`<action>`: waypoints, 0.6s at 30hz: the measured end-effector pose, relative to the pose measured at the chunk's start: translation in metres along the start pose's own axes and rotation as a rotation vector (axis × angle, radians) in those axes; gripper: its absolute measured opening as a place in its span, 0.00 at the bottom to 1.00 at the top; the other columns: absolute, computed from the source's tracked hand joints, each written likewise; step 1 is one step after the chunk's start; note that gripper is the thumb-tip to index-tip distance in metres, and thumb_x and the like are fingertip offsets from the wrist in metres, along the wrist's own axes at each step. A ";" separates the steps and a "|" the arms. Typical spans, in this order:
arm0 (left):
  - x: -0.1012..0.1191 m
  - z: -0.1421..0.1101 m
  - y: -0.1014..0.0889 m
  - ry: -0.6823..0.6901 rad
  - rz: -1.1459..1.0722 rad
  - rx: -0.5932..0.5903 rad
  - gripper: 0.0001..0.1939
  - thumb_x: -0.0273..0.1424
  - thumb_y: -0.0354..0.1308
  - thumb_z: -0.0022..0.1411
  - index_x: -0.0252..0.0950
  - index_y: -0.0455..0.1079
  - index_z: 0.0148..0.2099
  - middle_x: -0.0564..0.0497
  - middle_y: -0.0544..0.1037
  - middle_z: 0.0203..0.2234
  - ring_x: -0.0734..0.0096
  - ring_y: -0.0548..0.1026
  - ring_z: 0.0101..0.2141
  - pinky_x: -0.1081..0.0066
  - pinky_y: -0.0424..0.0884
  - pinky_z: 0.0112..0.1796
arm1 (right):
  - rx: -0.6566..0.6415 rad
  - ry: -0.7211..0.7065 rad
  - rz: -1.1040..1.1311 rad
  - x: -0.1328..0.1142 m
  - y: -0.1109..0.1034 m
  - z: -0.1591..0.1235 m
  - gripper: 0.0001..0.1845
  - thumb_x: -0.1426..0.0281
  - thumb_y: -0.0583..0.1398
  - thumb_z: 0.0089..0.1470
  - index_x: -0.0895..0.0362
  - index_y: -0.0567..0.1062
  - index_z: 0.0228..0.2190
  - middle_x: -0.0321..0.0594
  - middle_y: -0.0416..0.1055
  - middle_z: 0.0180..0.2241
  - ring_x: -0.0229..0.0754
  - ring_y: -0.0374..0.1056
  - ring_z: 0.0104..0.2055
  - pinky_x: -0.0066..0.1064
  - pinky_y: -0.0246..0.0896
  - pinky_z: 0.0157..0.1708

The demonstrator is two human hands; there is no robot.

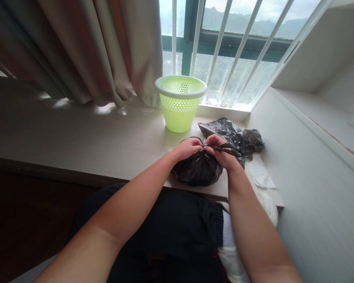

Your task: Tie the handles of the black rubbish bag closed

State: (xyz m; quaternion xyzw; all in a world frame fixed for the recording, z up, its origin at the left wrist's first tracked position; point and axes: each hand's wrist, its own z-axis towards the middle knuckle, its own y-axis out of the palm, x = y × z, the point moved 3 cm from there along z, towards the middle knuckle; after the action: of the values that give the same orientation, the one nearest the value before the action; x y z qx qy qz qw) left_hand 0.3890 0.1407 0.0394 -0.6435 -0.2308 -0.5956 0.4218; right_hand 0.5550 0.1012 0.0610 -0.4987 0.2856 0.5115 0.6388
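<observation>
Hands, two, both mine, bare: left hand point(188, 149) and right hand point(221, 155), tips close together, the fingers of each pinched on the gathered neck of one filled, rounded bag of thin, glossy black plastic point(197, 172). Bag sits on the pale, wood-look counter point(120, 141), one, close to its near edge, directly ahead of my lap; neck uppermost, most of the bulging body lying below my fingers and toward me, pleats fanning out from the pinch. Body squat, no clear long axis; the line to note is the narrow, twisted strand of black plastic point(224, 148), running from the neck rightward across my right hand. Neither hand is nearer the neck, since both grasp it; the right is nearer the strand, which lies against it. Crumpled, matt-and-shiny black plastic point(221, 126), beyond and right of the right hand, with a bunched lump at its right end; one piece or two, I cannot tell. Tapered lime-green plastic basket with pale rim and perforated upper wall point(179, 118), one, upright, beyond the bag and slightly left. Flat white paper-like sheet point(262, 176), at least one, at the counter's right end. Folded grey-beige fabric curtain point(106, 47), one, at left. Upright white window bars point(174, 31), five, behind the basket.
</observation>
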 end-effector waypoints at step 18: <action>0.000 0.000 0.001 0.007 0.016 0.036 0.08 0.35 0.59 0.56 0.36 0.69 0.32 0.57 0.67 0.19 0.75 0.63 0.22 0.73 0.57 0.26 | 0.010 -0.074 -0.058 0.010 -0.001 0.002 0.08 0.65 0.66 0.51 0.51 0.73 0.33 0.35 0.71 0.30 0.43 0.66 0.34 0.35 0.64 0.34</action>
State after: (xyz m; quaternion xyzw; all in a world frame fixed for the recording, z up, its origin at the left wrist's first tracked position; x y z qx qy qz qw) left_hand 0.3901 0.1403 0.0392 -0.6354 -0.2352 -0.5903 0.4388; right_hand 0.5590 0.1066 0.0529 -0.4842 0.2496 0.5093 0.6663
